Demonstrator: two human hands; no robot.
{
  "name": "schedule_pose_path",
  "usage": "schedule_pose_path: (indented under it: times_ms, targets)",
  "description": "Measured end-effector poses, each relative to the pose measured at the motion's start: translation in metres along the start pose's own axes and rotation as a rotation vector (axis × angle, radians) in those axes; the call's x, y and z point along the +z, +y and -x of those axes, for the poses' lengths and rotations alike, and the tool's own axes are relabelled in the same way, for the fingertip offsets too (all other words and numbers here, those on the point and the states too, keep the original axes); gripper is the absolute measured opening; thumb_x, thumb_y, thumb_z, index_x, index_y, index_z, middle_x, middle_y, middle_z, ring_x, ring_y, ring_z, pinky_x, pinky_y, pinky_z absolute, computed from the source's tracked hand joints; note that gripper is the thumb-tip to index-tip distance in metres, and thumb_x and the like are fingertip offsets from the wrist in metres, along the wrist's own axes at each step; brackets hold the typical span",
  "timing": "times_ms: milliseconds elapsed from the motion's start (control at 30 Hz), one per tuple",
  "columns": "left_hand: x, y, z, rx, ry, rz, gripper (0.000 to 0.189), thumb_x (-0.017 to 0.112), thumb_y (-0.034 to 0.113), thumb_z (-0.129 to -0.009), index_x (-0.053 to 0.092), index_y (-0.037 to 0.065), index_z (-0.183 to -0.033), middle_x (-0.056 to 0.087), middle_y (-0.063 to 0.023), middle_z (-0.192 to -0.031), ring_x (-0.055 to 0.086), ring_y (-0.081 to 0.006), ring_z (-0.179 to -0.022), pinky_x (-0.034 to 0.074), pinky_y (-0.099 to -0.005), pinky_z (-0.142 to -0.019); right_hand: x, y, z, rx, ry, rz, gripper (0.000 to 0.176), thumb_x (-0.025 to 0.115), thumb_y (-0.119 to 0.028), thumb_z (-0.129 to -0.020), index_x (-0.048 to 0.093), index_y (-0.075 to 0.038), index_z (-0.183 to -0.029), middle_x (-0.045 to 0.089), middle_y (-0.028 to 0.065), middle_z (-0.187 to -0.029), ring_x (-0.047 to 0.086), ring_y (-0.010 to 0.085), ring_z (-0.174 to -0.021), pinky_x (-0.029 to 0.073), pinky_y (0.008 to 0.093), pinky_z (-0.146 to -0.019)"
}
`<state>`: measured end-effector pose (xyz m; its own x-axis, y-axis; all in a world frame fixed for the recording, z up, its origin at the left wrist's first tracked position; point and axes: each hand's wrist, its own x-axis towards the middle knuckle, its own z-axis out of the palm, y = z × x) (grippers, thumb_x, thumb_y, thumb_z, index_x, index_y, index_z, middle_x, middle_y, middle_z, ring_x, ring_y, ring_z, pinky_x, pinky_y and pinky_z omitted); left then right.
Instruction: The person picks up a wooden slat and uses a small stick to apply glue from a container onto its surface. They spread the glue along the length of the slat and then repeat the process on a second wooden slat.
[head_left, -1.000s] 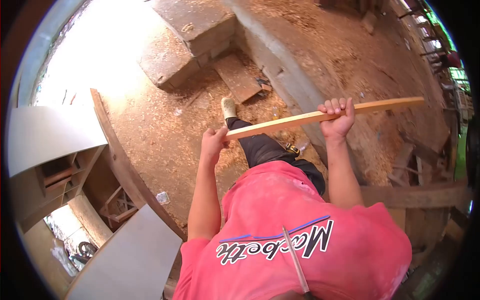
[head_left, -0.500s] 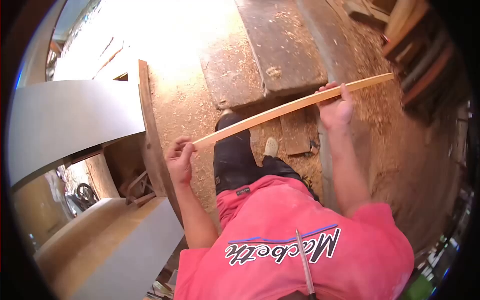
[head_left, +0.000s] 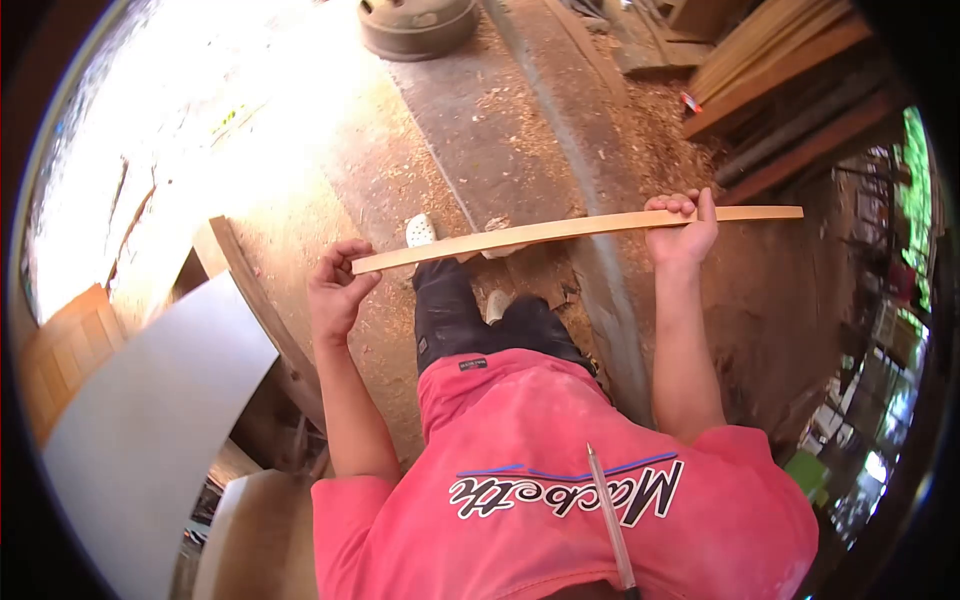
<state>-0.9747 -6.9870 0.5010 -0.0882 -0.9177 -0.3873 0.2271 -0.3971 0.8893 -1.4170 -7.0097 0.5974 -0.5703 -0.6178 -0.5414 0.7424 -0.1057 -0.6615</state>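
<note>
A long, thin wooden strip is held nearly level across the front of my body, its right end slightly higher. My left hand pinches the strip's left end between thumb and fingers. Farther along, toward the right end, my right hand wraps round the strip with the thumb up, and a length of wood sticks out beyond it. Below the strip are my dark trousers and light perforated shoes. A pen lies against my red shirt.
White panels and a wooden board edge stand at the left. Stacked timber is at the upper right. A round, rimmed object sits on the shaving-strewn floor ahead.
The view has shifted, bringing the round object into sight. The strip is now closer to level, its right end lower in view. Both hands still hold it.
</note>
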Motion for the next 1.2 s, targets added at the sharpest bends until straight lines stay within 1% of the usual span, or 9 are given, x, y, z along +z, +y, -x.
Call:
schedule_pose_path:
  times_ms: [200,467,567,667,800,867,933,1033,1200]
  targets:
    - [0.06,0.106,-0.078,0.034,-0.265,-0.162,0.041,0.068,-0.013,-0.071,0.06,-0.001,-0.109,0.062,-0.006,-0.102,0.06,-0.0151,-0.095,0.049,-0.0275,-0.083,0.039,-0.077,0.029,-0.163,-0.048,-0.158,0.023,0.053,-0.033,-0.095,0.05,-0.016,-0.08,0.041,-0.0062,-0.057,0.044,0.0125,-0.057,0.04,0.0317,-0.064]
    - [0.184,0.13,-0.189,-0.179,-0.758,-0.747,0.028,0.068,0.001,-0.083,0.062,-0.002,-0.11,0.066,-0.0057,-0.095,0.06,-0.0132,-0.088,0.05,-0.0264,-0.079,-0.015,-0.153,0.028,-0.41,-0.067,-0.239,0.022,0.047,-0.027,-0.097,0.055,-0.008,-0.106,0.059,0.0089,-0.096,0.056,0.0257,-0.091,0.046,0.043,-0.087]
    - [0.237,0.116,-0.22,-0.177,-1.027,-0.919,0.025,0.07,0.002,-0.08,0.066,-0.003,-0.104,0.068,-0.007,-0.089,0.061,-0.0132,-0.083,0.05,-0.0281,-0.076,-0.033,-0.218,0.025,-0.627,0.033,-0.313,0.022,0.045,-0.028,-0.098,0.054,-0.01,-0.107,0.059,0.0066,-0.091,0.058,0.0234,-0.087,0.047,0.0414,-0.085]
    - [0.33,0.184,-0.182,-0.322,-1.298,-0.998,0.023,0.074,-0.001,-0.076,0.068,-0.003,-0.097,0.068,-0.0045,-0.084,0.061,-0.0112,-0.081,0.049,-0.0275,-0.074,-0.064,-0.288,0.005,-0.741,0.24,-0.301,0.022,0.044,-0.03,-0.099,0.053,-0.011,-0.109,0.06,0.0045,-0.087,0.059,0.0213,-0.082,0.049,0.0404,-0.082]
    - [0.482,0.249,-0.079,-0.363,-1.558,-0.8,0.021,0.071,0.005,-0.084,0.063,-0.002,-0.102,0.065,-0.0042,-0.087,0.06,-0.0102,-0.083,0.049,-0.0252,-0.073,-0.096,-0.308,-0.047,-0.493,0.36,-0.4,0.014,0.049,-0.026,-0.097,0.053,-0.013,-0.094,0.055,0.0012,-0.075,0.053,0.0153,-0.065,0.047,0.0335,-0.066]
    - [0.525,0.243,-0.049,-0.284,-1.493,-0.824,0.017,0.066,0.004,-0.086,0.062,-0.002,-0.101,0.063,-0.0046,-0.083,0.059,-0.0109,-0.079,0.048,-0.0265,-0.07,-0.091,-0.291,-0.06,-0.286,0.473,-0.487,0.016,0.051,-0.023,-0.095,0.05,-0.011,-0.085,0.052,0.0028,-0.07,0.049,0.0147,-0.056,0.044,0.0334,-0.054]
    - [0.576,0.26,-0.023,-0.391,-1.393,-0.874,0.018,0.066,0.008,-0.085,0.061,-0.003,-0.099,0.063,-0.0058,-0.083,0.059,-0.0119,-0.078,0.048,-0.0262,-0.068,-0.082,-0.253,-0.056,-0.116,0.454,-0.457,0.017,0.051,-0.024,-0.095,0.052,-0.011,-0.085,0.053,0.002,-0.07,0.05,0.0147,-0.06,0.046,0.0336,-0.058]
    - [0.597,0.252,-0.019,-0.509,-1.213,-0.937,0.023,0.067,0.013,-0.084,0.061,-0.004,-0.1,0.064,-0.0068,-0.083,0.059,-0.0128,-0.078,0.048,-0.0268,-0.068,-0.067,-0.198,-0.047,0.166,0.401,-0.56,0.021,0.05,-0.026,-0.095,0.054,-0.01,-0.082,0.056,0.002,-0.069,0.052,0.0154,-0.057,0.045,0.0319,-0.059]
    - [0.585,0.219,-0.04,-0.537,-1.348,-0.859,0.036,0.077,0.019,-0.078,0.061,-0.005,-0.101,0.067,-0.01,-0.088,0.063,-0.0155,-0.085,0.05,-0.0292,-0.078,-0.076,-0.12,-0.06,0.391,0.231,-0.605,0.023,0.05,-0.028,-0.094,0.053,-0.012,-0.078,0.053,0.0016,-0.063,0.05,0.0179,-0.053,0.044,0.0361,-0.055]
